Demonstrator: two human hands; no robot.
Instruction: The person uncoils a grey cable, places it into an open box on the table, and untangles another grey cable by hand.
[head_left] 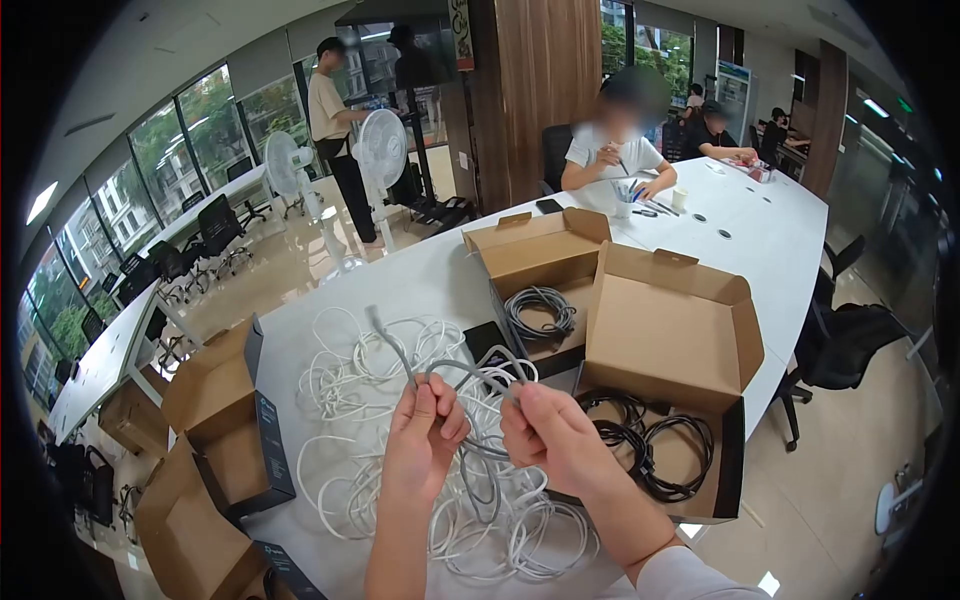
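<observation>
Both of my hands grip a grey cable (480,490) above the table. My left hand (428,425) is closed round it, and one end sticks up past the fingers. My right hand (545,425) pinches another stretch of the same cable, a short distance to the right. Between and below the hands the cable hangs in loops. Under them spreads a tangled heap of white cables (335,390). A coiled grey cable (540,312) lies in an open cardboard box (490,262) at the back. Coiled black cables (685,470) lie in another open box (670,310) at the right.
Two more open boxes (215,385) stand at the table's left edge. A dark flat object (484,342) lies behind the heap. Across the white table (790,215) a person (615,150) sits by a cup of pens (623,198). White fans (381,145) and another standing person are beyond.
</observation>
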